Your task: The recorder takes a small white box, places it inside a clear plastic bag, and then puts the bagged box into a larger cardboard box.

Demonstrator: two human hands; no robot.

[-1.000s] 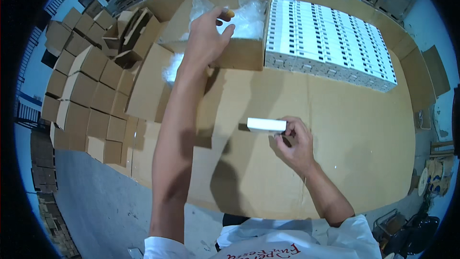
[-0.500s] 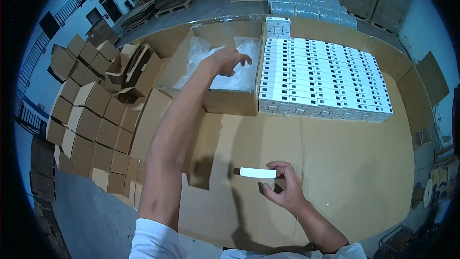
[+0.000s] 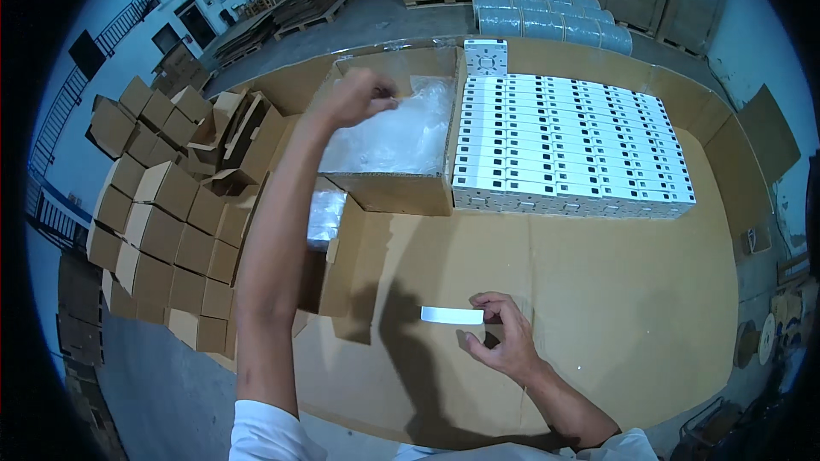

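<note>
My left hand (image 3: 357,97) is over an open brown carton (image 3: 389,192) lined with clear plastic bags (image 3: 389,138). Its fingers curl toward the thumb; whatever lies between them, if anything, cannot be made out. Low over the cardboard surface, my right hand (image 3: 504,337) has fingers and thumb around the right end of a slim white box (image 3: 452,316). To the right of the carton stand tight rows of slim white boxes (image 3: 572,149) with small black squares. One white box (image 3: 486,58) stands upright at their far left corner, showing its patterned face.
Brown cartons (image 3: 171,230) are stacked at the left. Under my left forearm, an open carton (image 3: 346,269) shows clear plastic (image 3: 325,218) inside. A cardboard wall (image 3: 726,137) rims the work surface (image 3: 615,307). Wrapped rolls (image 3: 547,17) lie beyond it.
My left hand has moved left and slightly away over the plastic bags, its fingers more curled. The open carton below my left forearm shows more. My right hand keeps the white box nearly in place.
</note>
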